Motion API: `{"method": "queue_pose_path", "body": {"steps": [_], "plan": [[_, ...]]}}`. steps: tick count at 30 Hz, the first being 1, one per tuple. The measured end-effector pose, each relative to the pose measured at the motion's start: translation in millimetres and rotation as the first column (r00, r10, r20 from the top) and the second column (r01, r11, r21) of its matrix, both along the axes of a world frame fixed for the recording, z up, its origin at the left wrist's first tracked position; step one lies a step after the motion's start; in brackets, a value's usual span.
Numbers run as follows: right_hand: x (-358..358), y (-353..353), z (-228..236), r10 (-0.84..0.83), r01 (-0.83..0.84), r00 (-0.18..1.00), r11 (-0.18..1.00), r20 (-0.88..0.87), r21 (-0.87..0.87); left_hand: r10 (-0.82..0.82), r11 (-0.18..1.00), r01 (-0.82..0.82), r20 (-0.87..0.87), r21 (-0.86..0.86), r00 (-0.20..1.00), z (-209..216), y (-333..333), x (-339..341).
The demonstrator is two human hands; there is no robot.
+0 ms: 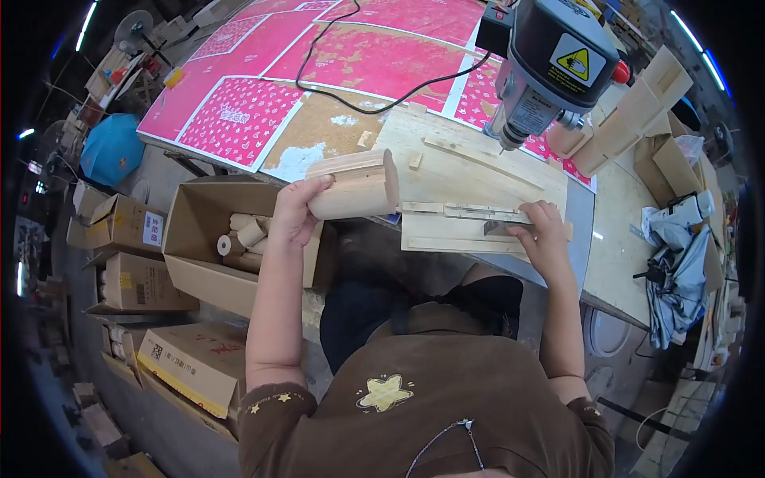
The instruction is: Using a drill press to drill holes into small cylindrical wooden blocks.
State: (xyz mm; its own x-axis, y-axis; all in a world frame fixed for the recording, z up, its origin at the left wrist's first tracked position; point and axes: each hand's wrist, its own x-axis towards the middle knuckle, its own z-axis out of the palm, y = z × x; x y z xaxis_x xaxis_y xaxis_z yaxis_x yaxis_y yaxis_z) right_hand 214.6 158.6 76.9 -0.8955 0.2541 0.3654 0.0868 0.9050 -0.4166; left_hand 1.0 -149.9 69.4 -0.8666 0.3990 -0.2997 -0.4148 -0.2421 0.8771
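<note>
My left hand [299, 211] is closed round the left end of a pale wooden cylinder [355, 191], with my thumb on top. The cylinder is held up near the bench's front edge and has a groove along its upper side. My right hand [544, 233] pinches a flat grey metal piece [496, 229] at a wooden jig [458, 239]. A light strip [478, 212] runs along the jig's back, just under my right fingertips. Part of the metal piece is hidden by my thumb and fingers. Behind the jig stands a drill press head [550, 64], its bit above the wooden board [478, 163].
An open carton [211, 275] of wooden cylinders stands at the left, with more cartons [147, 283] beyond it. Pink printed sheeting [358, 64] covers the bench, crossed by a black cable [382, 107]. A wooden trough [637, 111] and a folded grey umbrella [677, 275] are at the right.
</note>
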Motion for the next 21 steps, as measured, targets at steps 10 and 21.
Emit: {"method": "queue_pose_path", "body": {"steps": [10,21], "plan": [[2.8,-0.6,-11.7,0.024,-0.022,1.000,0.995,-0.015,0.094,0.240,0.966,-0.247,0.097,0.070,0.966,-16.5,-28.3,17.4],[3.9,8.4,-14.5,0.031,-0.037,0.998,0.991,0.050,0.125,0.645,0.647,-0.758,0.471,0.082,0.602,-112.6,-125.6,8.3]]}}
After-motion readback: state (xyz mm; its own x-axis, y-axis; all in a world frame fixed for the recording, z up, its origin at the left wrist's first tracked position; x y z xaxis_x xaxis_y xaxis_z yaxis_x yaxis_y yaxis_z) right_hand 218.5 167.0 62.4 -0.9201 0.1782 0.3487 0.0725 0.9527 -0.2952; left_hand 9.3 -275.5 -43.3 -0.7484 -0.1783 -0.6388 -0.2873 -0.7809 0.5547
